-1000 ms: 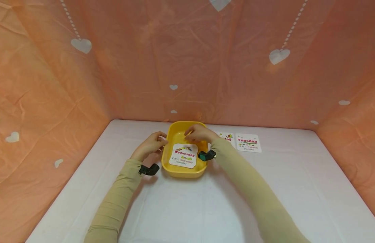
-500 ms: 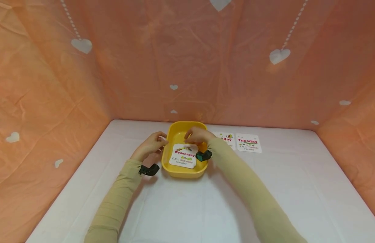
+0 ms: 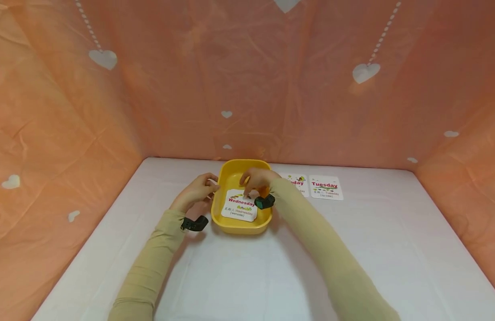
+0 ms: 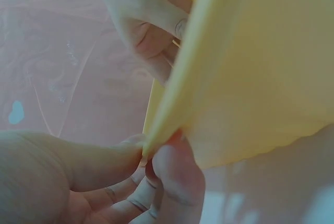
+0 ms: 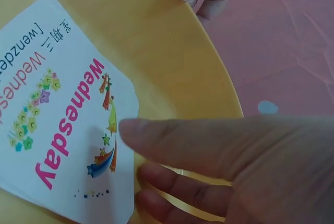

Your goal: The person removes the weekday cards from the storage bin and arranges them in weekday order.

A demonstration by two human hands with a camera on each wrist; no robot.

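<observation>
A yellow plastic basin [image 3: 241, 230] stands near the back of the table, with a white "Wednesday" card [image 3: 238, 211] lying in its near half. My left hand [image 3: 196, 190] pinches the basin's left rim; in the left wrist view the thumb [image 4: 112, 164] is on one side and the forefinger [image 4: 180, 177] on the other. My right hand [image 3: 257, 179] reaches into the basin above the card. In the right wrist view its thumb tip [image 5: 136, 132] overlaps the card's top edge, while two fingers [image 5: 172, 182] sit just beside that edge, apart from the thumb.
Right of the basin lie a "Tuesday" card [image 3: 326, 187] and another day card [image 3: 299, 185], partly hidden by my right sleeve [image 3: 311, 229]. Pink cloth [image 3: 255, 89] with white hearts hangs behind and at both sides of the white table [image 3: 227, 272].
My right hand has moved slightly left and toward me, its fingers now over the card's top edge. The left hand keeps its hold on the rim. The whole view has shifted slightly.
</observation>
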